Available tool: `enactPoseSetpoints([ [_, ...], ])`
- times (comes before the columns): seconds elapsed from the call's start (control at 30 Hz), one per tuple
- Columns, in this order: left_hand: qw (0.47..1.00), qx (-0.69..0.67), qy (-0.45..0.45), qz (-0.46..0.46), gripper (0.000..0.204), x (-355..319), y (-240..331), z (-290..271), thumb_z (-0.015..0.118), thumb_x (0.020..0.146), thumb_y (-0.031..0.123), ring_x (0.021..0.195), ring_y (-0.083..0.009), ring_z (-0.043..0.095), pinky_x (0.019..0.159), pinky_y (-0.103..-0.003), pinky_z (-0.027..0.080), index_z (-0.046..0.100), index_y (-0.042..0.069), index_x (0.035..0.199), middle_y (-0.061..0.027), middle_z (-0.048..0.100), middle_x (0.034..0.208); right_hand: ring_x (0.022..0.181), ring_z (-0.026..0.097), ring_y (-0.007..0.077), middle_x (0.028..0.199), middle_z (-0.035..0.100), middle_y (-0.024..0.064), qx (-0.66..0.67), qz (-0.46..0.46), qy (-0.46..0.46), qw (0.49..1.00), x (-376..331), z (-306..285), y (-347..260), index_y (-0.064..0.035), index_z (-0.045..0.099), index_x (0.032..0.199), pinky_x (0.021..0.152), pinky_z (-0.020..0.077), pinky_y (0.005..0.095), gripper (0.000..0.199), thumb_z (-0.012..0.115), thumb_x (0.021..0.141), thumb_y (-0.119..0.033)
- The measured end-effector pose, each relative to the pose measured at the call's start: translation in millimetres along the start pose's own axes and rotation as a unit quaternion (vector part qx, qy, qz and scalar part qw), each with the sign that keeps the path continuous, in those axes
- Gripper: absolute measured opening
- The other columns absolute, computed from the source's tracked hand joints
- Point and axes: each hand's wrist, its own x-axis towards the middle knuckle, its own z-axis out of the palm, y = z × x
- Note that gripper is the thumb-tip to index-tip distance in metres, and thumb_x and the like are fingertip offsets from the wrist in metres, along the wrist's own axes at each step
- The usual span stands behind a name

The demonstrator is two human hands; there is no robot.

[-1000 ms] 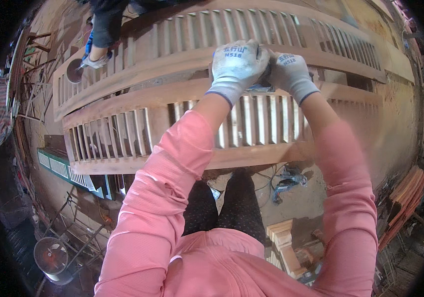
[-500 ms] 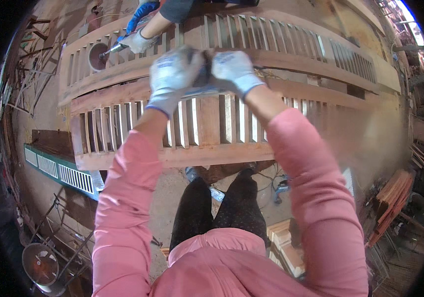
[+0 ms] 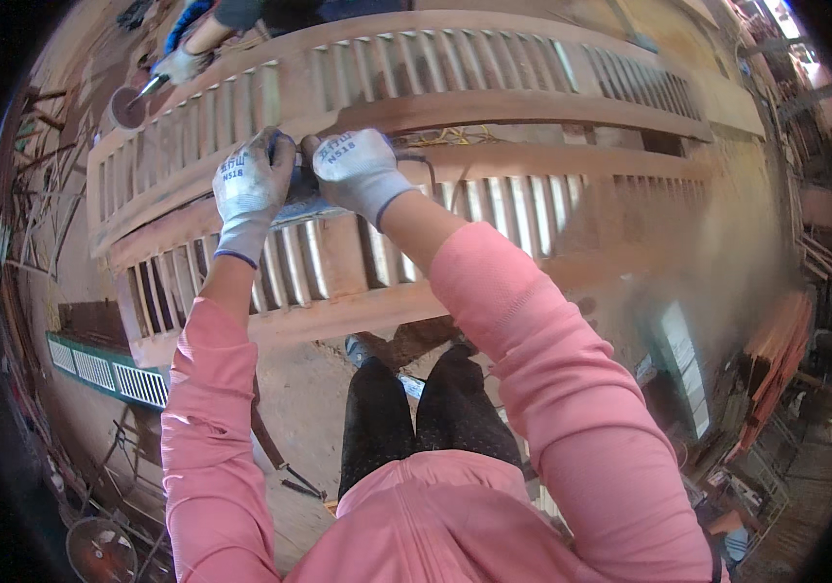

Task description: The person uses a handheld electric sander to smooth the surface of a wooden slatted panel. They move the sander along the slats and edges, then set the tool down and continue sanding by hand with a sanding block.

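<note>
We find the left hand (image 3: 249, 187) and the right hand (image 3: 356, 167), both in grey-white work gloves, pressed close together left of centre in the upper half of the frame. Their fingers are curled down over a small flat grey object (image 3: 301, 206), which shows only as a sliver in the gap beneath the two palms; we cannot tell what it is, nor whether either hand truly clamps it or merely presses on it. That object lies directly under the hands, on the middle rail of the near louvered wooden panel (image 3: 338, 262), which spans the frame from lower left towards the right. Pink sleeves run from both wrists to the lower edge.

Beyond the hands, a second louvered wooden panel (image 3: 455, 68) lies along the top of the frame, parallel to the first. At its upper left end we note another person's gloved hand (image 3: 179, 66) holding a thin tool beside a small round tin (image 3: 127, 107).
</note>
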Motion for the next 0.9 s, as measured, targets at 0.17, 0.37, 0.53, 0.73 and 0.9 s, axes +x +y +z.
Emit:
enactPoseSetpoints([
  [0.17,0.997,-0.030,0.027,0.073,0.044,1,89,38,0.050,0.100,0.043,0.108,-0.0402,0.070,0.096,-0.051,0.052,0.074,0.008,0.113,-0.0202,0.074,0.115,0.087,0.078,0.0299,0.094,0.079,0.0122,-0.004,0.047,-0.003,0.999,-61,-28,78,-0.0127,0.069,0.109,0.072,0.0604,0.0443,0.021,0.062,0.091,-0.020],
  [0.37,0.986,-0.042,0.005,0.160,0.045,9,212,76,0.050,0.100,0.045,0.107,-0.0413,0.069,0.093,-0.052,0.053,0.074,0.009,0.113,-0.0194,0.074,0.115,0.098,0.076,0.0335,0.105,0.078,0.0140,-0.002,0.140,-0.047,0.989,-131,-58,180,-0.0156,0.062,0.121,0.083,0.0589,0.0474,0.029,0.063,0.094,-0.027],
  [0.53,0.975,-0.027,-0.035,0.216,0.040,11,318,106,0.049,0.100,0.041,0.107,-0.0386,0.071,0.093,-0.050,0.053,0.073,0.011,0.111,-0.0188,0.074,0.117,0.101,0.077,0.0324,0.110,0.078,0.0132,-0.018,0.197,-0.038,0.980,-190,-79,265,-0.0164,0.064,0.122,0.084,0.0599,0.0467,0.027,0.057,0.097,-0.024],
  [0.73,0.958,-0.071,0.008,0.276,0.041,11,414,148,0.050,0.099,0.045,0.099,-0.0390,0.073,0.089,-0.050,0.056,0.074,0.013,0.107,-0.0186,0.075,0.109,0.101,0.077,0.0332,0.110,0.078,0.0142,-0.048,0.240,-0.024,0.969,-249,-95,343,-0.0147,0.064,0.123,0.084,0.0602,0.0465,0.028,0.057,0.097,-0.024],
  [0.9,0.955,-0.124,0.020,0.270,0.042,9,455,155,0.052,0.097,0.047,0.098,-0.0390,0.074,0.090,-0.050,0.057,0.076,0.014,0.107,-0.0177,0.077,0.106,0.101,0.076,0.0325,0.109,0.078,0.0138,-0.089,0.264,-0.029,0.960,-264,-102,376,-0.0146,0.064,0.119,0.083,0.0603,0.0461,0.025,0.058,0.096,-0.024],
])
